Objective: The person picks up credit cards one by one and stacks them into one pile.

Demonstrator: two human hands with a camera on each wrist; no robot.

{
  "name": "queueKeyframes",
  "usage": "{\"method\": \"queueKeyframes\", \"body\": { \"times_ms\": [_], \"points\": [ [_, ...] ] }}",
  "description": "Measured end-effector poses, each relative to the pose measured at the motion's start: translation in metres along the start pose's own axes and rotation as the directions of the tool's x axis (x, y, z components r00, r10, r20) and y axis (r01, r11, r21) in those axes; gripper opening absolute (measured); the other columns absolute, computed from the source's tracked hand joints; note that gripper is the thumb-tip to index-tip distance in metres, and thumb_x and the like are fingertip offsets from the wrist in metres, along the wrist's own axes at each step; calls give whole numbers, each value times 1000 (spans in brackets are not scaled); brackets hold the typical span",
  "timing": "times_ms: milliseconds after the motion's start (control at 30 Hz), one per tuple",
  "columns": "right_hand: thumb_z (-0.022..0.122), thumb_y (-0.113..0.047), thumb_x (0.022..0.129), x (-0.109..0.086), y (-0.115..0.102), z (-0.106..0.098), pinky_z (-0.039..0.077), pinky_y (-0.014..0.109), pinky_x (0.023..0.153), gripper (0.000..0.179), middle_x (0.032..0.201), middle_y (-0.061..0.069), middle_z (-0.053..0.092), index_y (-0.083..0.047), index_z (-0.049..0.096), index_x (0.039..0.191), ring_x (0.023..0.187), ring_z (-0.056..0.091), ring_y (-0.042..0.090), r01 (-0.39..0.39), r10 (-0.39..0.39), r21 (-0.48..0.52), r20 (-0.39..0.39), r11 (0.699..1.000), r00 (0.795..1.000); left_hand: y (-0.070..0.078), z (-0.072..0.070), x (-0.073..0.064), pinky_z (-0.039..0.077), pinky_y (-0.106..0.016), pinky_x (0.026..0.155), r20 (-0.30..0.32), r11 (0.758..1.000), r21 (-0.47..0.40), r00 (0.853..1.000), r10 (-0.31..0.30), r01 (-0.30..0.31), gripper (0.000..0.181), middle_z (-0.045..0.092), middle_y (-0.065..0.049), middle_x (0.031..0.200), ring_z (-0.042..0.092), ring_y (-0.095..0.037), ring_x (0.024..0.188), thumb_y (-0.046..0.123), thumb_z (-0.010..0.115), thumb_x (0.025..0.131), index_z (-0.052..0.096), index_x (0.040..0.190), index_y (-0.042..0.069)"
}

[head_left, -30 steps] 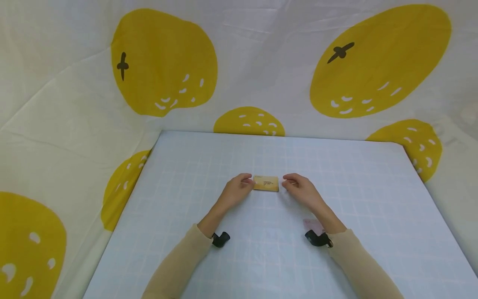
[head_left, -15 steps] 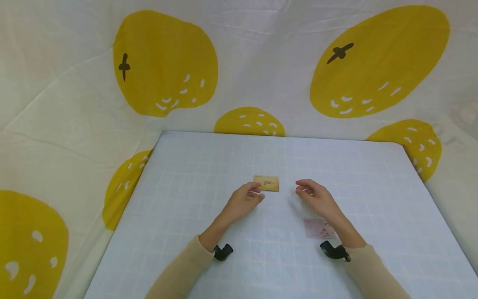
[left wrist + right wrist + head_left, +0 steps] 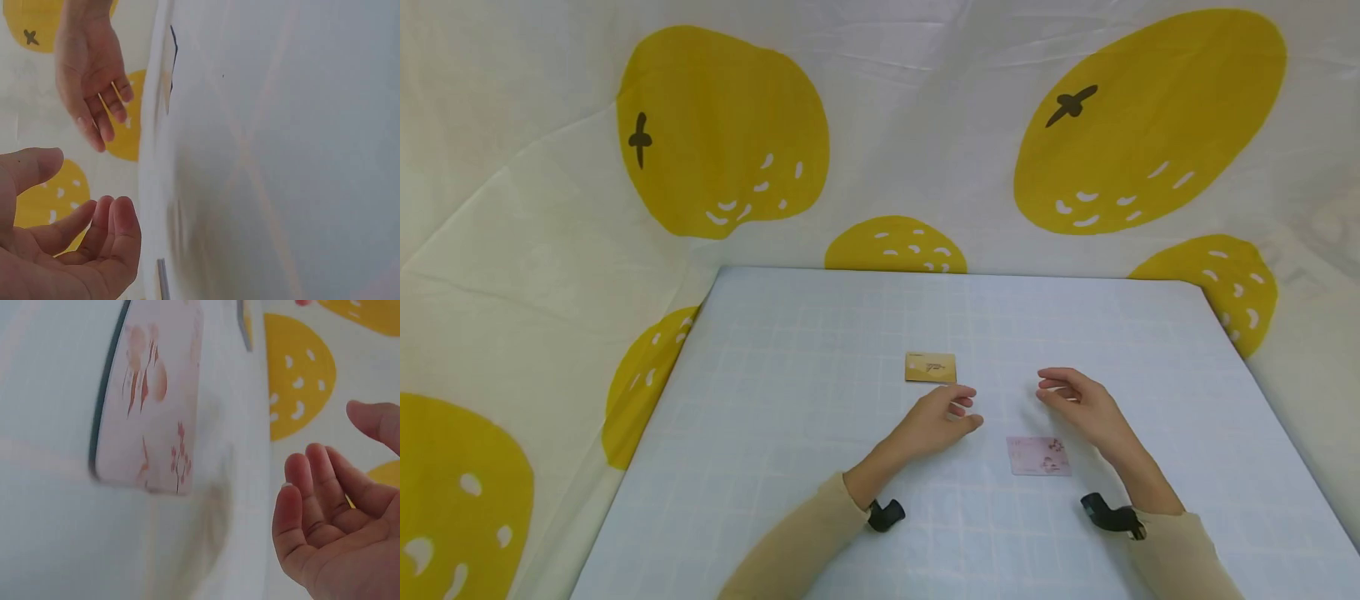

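Observation:
My left hand [image 3: 934, 423], holding nothing, hovers over the table just in front of a gold, box-like stack of cards [image 3: 930, 367], fingers loosely bent. To the right, my right hand [image 3: 1086, 410] is also bare, its fingers bent and thumb apart. Between and a little nearer than the hands lies a pink card [image 3: 1037, 456] with a reddish flower print. Close up in the right wrist view, the pink card [image 3: 150, 394] shows a dark edge and lies flat on the table. Both hands [image 3: 75, 256] face each other in the left wrist view.
A pale cloth with a faint grid covers the table [image 3: 775, 400]. White curtains with large yellow fruit prints [image 3: 730, 133] rise behind it and at the sides. Dark wrist cameras [image 3: 886, 515] sit at both beige sleeves.
My left hand has moved from the gold stack's left side to the right and nearer. My right hand has drawn away to the right, uncovering the pink card. The gold stack stays on the table.

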State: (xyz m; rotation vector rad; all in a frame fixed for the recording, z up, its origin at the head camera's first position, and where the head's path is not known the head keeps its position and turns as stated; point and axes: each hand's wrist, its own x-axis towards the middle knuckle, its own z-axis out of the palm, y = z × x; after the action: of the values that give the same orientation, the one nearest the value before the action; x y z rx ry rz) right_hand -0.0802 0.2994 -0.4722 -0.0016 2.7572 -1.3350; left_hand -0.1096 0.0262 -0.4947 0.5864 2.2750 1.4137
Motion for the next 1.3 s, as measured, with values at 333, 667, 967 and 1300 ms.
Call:
{"method": "queueKeyframes", "body": {
  "times_ms": [333, 667, 967, 1300],
  "points": [
    [74, -26, 93, -10, 38, -27, 49, 25, 77, 49, 119, 13, 61, -7, 56, 134, 97, 58, 21, 77, -76, 0, 182, 997, 980, 15, 32, 17, 47, -22, 87, 148, 938, 330, 987, 55, -101, 51, 61, 4, 119, 56, -5, 104, 39, 72, 93, 59, 136, 14],
    [90, -29, 74, -12, 58, -25, 36, 31, 70, 73, 100, 9, 42, -15, 50, 133, 87, 40, 23, 160, -119, -91, 353, 983, 928, 24, 49, 23, 44, -24, 81, 230, 770, 622, 973, -10, -139, 64, 52, 4, 119, 46, -10, 101, 54, 75, 85, 54, 138, 24],
    [93, -34, 66, -12, 47, -21, 39, 36, 81, 70, 103, 2, 46, -16, 49, 118, 97, 41, 21, 215, -93, -270, 402, 938, 911, 25, 57, 27, 41, -25, 71, 225, 664, 727, 974, 8, -173, 60, 47, 5, 104, 41, -12, 93, 61, 78, 77, 56, 121, 25],
    [93, -26, 66, -15, 42, -17, 36, 32, 75, 57, 93, 1, 43, -21, 51, 104, 90, 39, 19, 226, -93, -306, 394, 925, 914, 26, 62, 27, 41, -28, 71, 211, 642, 750, 977, -9, -156, 54, 45, 5, 101, 39, -13, 92, 59, 79, 77, 57, 112, 25]
  ]
}}
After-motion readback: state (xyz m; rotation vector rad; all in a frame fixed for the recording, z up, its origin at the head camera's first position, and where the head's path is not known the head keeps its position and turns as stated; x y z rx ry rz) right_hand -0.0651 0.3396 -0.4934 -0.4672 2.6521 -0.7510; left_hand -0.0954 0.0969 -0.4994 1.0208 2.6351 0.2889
